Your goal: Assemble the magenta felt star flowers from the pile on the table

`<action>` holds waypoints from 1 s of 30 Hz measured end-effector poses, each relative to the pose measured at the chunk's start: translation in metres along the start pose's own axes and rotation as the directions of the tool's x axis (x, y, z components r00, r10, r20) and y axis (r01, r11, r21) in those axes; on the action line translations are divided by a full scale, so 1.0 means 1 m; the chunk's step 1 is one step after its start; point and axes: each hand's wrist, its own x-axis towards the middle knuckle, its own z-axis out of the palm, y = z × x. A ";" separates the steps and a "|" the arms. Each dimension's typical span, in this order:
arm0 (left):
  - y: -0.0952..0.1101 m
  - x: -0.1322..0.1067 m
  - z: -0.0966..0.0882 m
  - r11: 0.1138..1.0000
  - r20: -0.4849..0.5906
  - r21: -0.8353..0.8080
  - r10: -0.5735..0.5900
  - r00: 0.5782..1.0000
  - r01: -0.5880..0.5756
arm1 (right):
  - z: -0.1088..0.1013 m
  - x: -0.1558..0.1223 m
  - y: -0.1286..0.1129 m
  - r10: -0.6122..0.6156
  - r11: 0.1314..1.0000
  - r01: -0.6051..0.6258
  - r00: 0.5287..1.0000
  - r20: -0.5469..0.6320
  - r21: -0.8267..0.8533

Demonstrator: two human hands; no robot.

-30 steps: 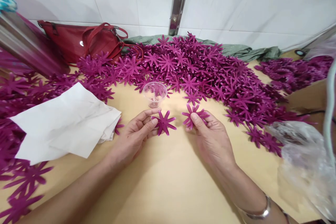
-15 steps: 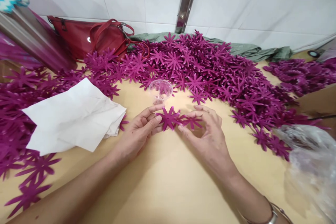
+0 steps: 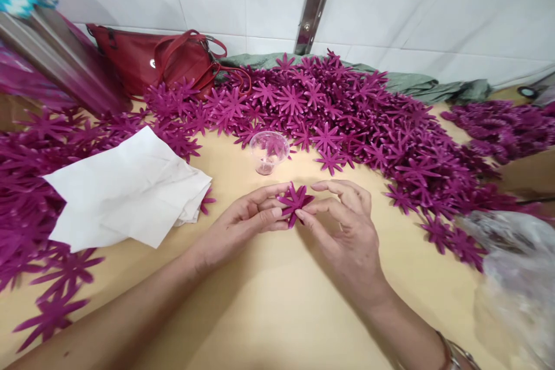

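My left hand (image 3: 247, 222) and my right hand (image 3: 342, 225) meet over the tan table (image 3: 277, 312), both pinching purple star-shaped flower pieces (image 3: 295, 202) pressed together between the fingertips. Thumb and forefinger of each hand close on the stacked pieces. Just beyond them stands a small clear plastic cup (image 3: 269, 151). A large heap of the same purple flower pieces (image 3: 347, 115) spreads across the back of the table.
A crumpled white cloth (image 3: 125, 196) lies left of my hands. A red handbag (image 3: 160, 60) rests against the tiled wall. More purple pieces (image 3: 47, 300) lie at the left edge. A clear plastic bag (image 3: 515, 277) sits at the right.
My hands held one flower piece each, apart; they have come together and the two pieces are now stacked between both hands' fingertips. The view shifted slightly.
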 end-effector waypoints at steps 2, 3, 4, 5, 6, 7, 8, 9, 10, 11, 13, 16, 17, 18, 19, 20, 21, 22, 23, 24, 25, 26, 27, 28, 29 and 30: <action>0.000 0.000 0.000 1.000 0.005 0.004 -0.003 1.000 0.003 | 0.000 0.000 -0.001 0.015 0.999 -0.015 1.000 -0.002 0.028; 0.000 -0.001 0.000 1.000 0.007 0.005 -0.007 1.000 0.007 | 0.000 -0.001 -0.001 0.017 0.999 -0.017 1.000 -0.003 0.042; 0.000 -0.001 0.000 1.000 0.007 0.004 -0.011 1.000 0.011 | 0.000 -0.001 -0.002 0.013 0.999 -0.013 1.000 -0.002 0.053; 0.000 -0.002 0.000 1.000 0.007 0.003 -0.015 1.000 0.015 | 0.000 -0.001 -0.002 0.005 0.998 -0.005 1.000 0.000 0.062; 0.000 -0.002 0.000 1.000 0.006 0.002 -0.021 1.000 0.021 | 0.000 -0.001 -0.003 0.000 0.998 0.000 1.000 0.004 0.070; 0.001 -0.002 0.000 1.000 0.004 0.001 -0.024 1.000 0.024 | -0.001 -0.001 -0.003 0.002 0.997 -0.003 1.000 0.007 0.078; 0.001 -0.002 0.001 1.000 0.002 0.001 -0.026 1.000 0.026 | -0.001 -0.001 -0.004 0.012 0.996 -0.013 1.000 0.010 0.087; 0.001 -0.001 0.001 1.000 0.001 0.001 -0.027 1.000 0.027 | -0.001 -0.001 -0.004 0.026 0.995 -0.027 1.000 0.011 0.100; 0.001 -0.001 0.001 1.000 0.001 0.004 -0.028 1.000 0.028 | -0.001 -0.002 -0.004 0.044 0.992 -0.045 0.999 0.012 0.117; 0.002 -0.001 0.002 1.000 -0.002 0.009 -0.030 1.000 0.030 | -0.001 -0.002 -0.004 0.064 0.988 -0.065 0.998 0.016 0.137; 0.002 0.001 0.003 0.999 -0.014 0.027 -0.033 0.999 0.034 | -0.001 -0.002 -0.004 0.113 0.974 -0.115 0.993 0.023 0.193; 0.001 0.002 0.002 0.998 -0.043 0.051 -0.022 0.999 0.024 | 0.000 -0.003 -0.004 0.226 0.909 -0.237 0.971 0.070 0.342; 0.000 0.002 0.002 0.999 -0.054 0.052 -0.010 0.998 0.013 | 0.000 -0.003 -0.005 0.270 0.870 -0.286 0.958 0.096 0.402; -0.001 0.003 0.002 0.999 -0.066 0.050 0.002 0.998 0.001 | 0.001 -0.002 -0.005 0.321 0.820 -0.341 0.939 0.123 0.460; -0.002 0.003 0.001 0.999 -0.079 0.048 0.012 0.997 -0.008 | 0.001 -0.002 -0.004 0.376 0.764 -0.393 0.916 0.143 0.512; -0.003 0.003 0.000 0.999 -0.093 0.044 0.016 0.996 -0.012 | 0.001 -0.001 -0.004 0.437 0.700 -0.443 0.886 0.155 0.559; -0.004 0.002 0.000 0.999 -0.111 0.039 0.019 0.994 -0.015 | 0.002 0.000 -0.002 0.501 0.630 -0.487 0.850 0.164 0.605; -0.005 0.002 -0.001 0.999 -0.130 0.035 0.021 0.991 -0.017 | 0.002 0.001 0.000 0.560 0.554 -0.517 0.811 0.168 0.652; -0.005 0.002 -0.001 0.999 -0.147 0.031 0.023 0.989 -0.019 | 0.002 0.002 0.003 0.607 0.475 -0.532 0.775 0.177 0.701; -0.006 0.002 -0.002 0.999 -0.162 0.028 0.027 0.986 -0.022 | 0.003 0.003 0.006 0.638 0.398 -0.534 0.745 0.193 0.746; -0.006 0.002 -0.002 0.999 -0.173 0.027 0.032 0.984 -0.028 | 0.003 0.005 0.009 0.656 0.327 -0.527 0.724 0.213 0.785; -0.007 0.002 -0.003 0.999 -0.179 0.023 0.037 0.983 -0.034 | 0.004 0.006 0.012 0.666 0.265 -0.517 0.709 0.233 0.814; -0.007 0.002 -0.003 0.999 -0.182 0.018 0.038 0.983 -0.035 | 0.004 0.008 0.015 0.674 0.218 -0.506 0.697 0.247 0.834; -0.007 0.002 -0.004 0.999 -0.185 0.010 0.036 0.982 -0.035 | 0.005 0.009 0.017 0.683 0.178 -0.502 0.682 0.261 0.846; -0.007 0.002 -0.004 0.999 -0.189 0.001 0.035 0.981 -0.035 | 0.005 0.010 0.019 0.692 0.145 -0.501 0.668 0.275 0.853; -0.008 0.002 -0.004 0.999 -0.194 -0.009 0.031 0.980 -0.034 | 0.005 0.012 0.020 0.700 0.117 -0.497 0.655 0.283 0.860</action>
